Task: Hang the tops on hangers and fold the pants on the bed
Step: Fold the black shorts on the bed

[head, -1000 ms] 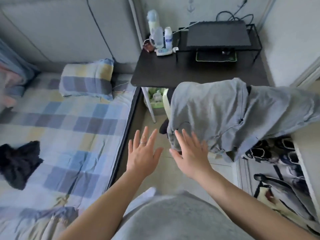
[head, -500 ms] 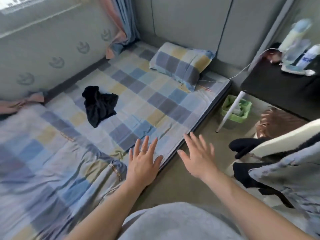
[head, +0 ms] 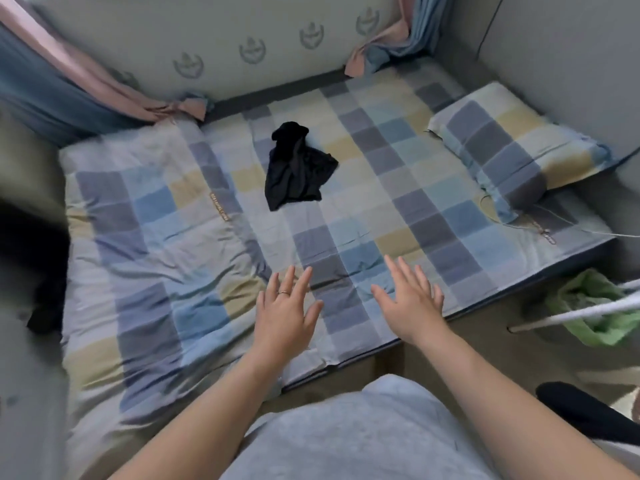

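Observation:
A crumpled black garment [head: 297, 171] lies in a heap on the checked bed [head: 398, 216], towards the far side near the wall. My left hand [head: 285, 311], with a ring on one finger, and my right hand [head: 412, 299] are both stretched out flat above the bed's near edge, fingers spread, holding nothing. The garment lies well beyond both hands. No hanger is in view.
A checked pillow [head: 512, 147] lies at the bed's right end. A folded checked quilt [head: 145, 258] covers the left part. Pink and blue curtains [head: 62, 88] hang at the back left. A green bin [head: 595, 306] stands on the floor at right, behind a white table leg.
The view has swung left from the desk and the chair with a grey garment to the bed. Both hands stay flat and empty and now hover over the bed's near edge.

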`<state>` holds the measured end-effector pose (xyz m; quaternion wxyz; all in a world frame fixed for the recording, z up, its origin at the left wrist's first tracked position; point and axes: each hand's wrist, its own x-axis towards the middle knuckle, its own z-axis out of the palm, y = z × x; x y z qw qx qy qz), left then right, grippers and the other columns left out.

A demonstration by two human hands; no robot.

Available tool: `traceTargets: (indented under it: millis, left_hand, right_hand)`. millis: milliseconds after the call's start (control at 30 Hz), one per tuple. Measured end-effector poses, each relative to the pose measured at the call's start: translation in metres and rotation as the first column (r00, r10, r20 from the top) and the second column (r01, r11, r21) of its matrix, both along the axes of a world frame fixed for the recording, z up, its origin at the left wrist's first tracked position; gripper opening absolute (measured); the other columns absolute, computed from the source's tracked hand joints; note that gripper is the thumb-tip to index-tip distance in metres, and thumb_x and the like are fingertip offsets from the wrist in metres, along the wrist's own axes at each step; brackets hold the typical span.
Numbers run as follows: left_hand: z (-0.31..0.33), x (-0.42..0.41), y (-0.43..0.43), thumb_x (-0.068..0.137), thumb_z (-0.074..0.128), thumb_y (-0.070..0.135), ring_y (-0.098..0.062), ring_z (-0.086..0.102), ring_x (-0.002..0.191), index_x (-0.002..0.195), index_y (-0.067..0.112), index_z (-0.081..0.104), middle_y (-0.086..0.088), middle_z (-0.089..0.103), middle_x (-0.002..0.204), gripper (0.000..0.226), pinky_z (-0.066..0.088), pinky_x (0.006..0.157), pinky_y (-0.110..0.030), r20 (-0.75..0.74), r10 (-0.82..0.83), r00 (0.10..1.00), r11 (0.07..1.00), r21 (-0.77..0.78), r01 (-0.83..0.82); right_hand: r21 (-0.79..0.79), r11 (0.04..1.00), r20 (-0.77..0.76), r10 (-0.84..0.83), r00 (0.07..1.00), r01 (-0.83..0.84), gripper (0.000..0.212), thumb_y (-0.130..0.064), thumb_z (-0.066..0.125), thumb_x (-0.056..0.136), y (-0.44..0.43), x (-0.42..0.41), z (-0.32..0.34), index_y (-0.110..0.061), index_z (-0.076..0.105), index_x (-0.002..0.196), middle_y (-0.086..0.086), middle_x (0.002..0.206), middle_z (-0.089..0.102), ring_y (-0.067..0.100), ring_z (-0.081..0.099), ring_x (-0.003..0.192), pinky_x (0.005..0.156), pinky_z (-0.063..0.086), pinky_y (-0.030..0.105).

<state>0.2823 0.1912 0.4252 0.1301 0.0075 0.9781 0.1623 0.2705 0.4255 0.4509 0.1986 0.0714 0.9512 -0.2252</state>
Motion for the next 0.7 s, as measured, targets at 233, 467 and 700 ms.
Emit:
traceTargets:
  millis: [233,467,700]
  left_hand:
    - [-0.007,-0.073,0.028,0.101,0.032,0.06,-0.025,-0.001,0.155,0.158,0.041,0.011,0.004,0.01,0.168,0.064,0.013,0.122,-0.048,0.054,0.189,0.98,0.982,0.015,-0.19]
    - [-0.051,-0.162,0.054,0.101,0.033,0.059,-0.028,0.002,0.155,0.159,0.04,0.01,0.001,0.011,0.169,0.065,0.015,0.122,-0.051,0.143,0.253,0.957,0.967,-0.056,-0.247]
    - [-0.171,-0.279,0.031,0.1,0.03,0.061,-0.028,0.001,0.155,0.158,0.04,0.009,0.003,0.006,0.169,0.065,0.012,0.121,-0.054,0.198,0.221,0.955,0.973,-0.113,-0.202]
  right_hand:
    - [0.021,0.98,0.052,0.199,0.979,-0.2,0.065,-0.059,0.03,0.101,0.025,-0.11,-0.007,-0.042,0.004,0.158,-0.012,0.168,0.0,0.018,-0.005,0.155,0.12,-0.003,0.056]
    - [0.14,0.899,0.124,0.399,0.908,-0.414,0.065,-0.055,0.032,0.102,0.048,-0.235,-0.05,-0.037,0.007,0.159,-0.007,0.169,-0.001,0.022,-0.005,0.155,0.121,-0.001,0.056]
    - [0.261,0.795,0.088,0.545,0.834,-0.547,0.065,-0.06,0.026,0.101,0.028,-0.353,-0.162,-0.036,0.007,0.159,-0.008,0.169,-0.001,0.024,-0.002,0.155,0.121,0.004,0.058]
